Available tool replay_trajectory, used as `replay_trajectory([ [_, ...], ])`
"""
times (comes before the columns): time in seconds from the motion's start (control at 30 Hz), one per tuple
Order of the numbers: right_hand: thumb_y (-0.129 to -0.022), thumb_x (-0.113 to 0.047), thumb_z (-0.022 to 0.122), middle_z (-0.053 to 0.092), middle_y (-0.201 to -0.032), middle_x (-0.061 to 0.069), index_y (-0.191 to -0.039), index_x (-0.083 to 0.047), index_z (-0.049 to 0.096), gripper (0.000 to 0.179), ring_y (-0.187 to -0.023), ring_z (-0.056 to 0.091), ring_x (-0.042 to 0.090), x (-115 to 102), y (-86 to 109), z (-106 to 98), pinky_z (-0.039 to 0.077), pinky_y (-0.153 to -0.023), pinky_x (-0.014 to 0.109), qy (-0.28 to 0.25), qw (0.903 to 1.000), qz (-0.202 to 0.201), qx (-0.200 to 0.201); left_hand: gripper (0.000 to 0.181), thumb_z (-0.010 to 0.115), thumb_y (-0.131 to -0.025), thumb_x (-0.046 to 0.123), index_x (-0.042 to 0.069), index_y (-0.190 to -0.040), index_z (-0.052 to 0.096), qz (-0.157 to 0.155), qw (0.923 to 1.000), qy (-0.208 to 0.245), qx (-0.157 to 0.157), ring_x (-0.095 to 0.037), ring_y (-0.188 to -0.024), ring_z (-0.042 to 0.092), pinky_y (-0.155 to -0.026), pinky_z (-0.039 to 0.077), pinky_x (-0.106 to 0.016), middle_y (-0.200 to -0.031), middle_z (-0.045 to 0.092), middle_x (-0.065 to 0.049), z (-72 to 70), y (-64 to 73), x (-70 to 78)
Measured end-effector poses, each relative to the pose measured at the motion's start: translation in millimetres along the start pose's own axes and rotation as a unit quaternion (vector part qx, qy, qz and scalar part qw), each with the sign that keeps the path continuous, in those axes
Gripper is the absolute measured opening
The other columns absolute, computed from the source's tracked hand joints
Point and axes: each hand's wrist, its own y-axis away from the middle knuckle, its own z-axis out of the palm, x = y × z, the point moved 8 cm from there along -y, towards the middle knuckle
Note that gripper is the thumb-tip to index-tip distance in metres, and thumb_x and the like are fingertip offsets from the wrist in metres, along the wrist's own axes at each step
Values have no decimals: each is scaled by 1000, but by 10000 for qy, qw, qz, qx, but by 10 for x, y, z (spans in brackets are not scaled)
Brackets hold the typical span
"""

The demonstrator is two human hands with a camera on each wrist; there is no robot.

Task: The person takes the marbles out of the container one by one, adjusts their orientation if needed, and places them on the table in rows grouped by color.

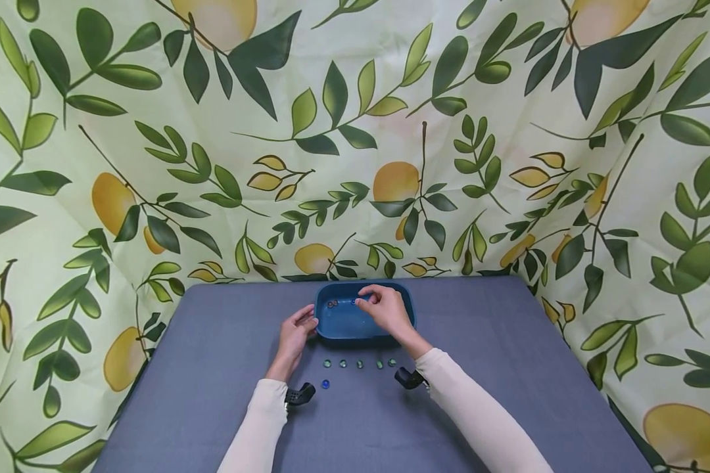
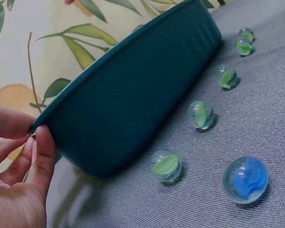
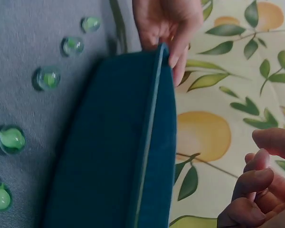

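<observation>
A dark blue plastic tray [image 1: 355,339] stands toward the back of the table. My left hand [image 1: 294,336] pinches its left end at the rim, thumb outside, as the left wrist view shows. Over the tray's interior hovers my right hand [image 1: 387,310], fingers loosely bent and thumb and index apart; the right wrist view shows nothing between them. Inside lie brownish marbles [image 1: 332,304] at the left and a small blue marble [image 1: 354,302] just beside the right fingertips. In front of the tray runs a row of several green-swirled marbles [image 2: 200,115], with one larger blue marble [image 2: 245,179] nearer me.
A grey cloth covers the table [image 1: 225,374]. Fabric printed with leaves and yellow fruit [image 1: 331,164] hangs behind it and at both sides. A black wrist camera [image 1: 300,394] sits at the left wrist, another black camera [image 1: 409,378] at the right.
</observation>
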Motion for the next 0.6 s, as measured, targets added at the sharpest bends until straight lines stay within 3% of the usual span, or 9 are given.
replay_trajectory([
  [0.23,-88,-24,73,57,-63,0,-109,-8,73,27,-51,48,15,158,-152,108,36,-49,28,256,9994,216,71,42,62,-93,4,4,-135,58,-65,10000,36,24,-5,-95,59,-78,53,-27,-129,60,-17,-7,-6,0],
  [0.4,-87,-25,74,62,-67,0,-108,-12,73,24,-52,52,14,344,-244,163,40,-51,28,494,9969,602,139,42,62,-94,6,5,-136,57,-85,10000,-42,-27,-6,-97,59,-77,52,-24,-131,58,-18,0,4,-3],
  [0.6,-87,-27,74,62,-66,-1,-111,-14,74,27,-53,51,13,499,-338,235,38,-49,27,773,9936,828,19,44,62,-95,8,5,-138,56,-100,9999,-28,-69,-7,-98,59,-76,51,-23,-133,57,-19,7,4,-5],
])
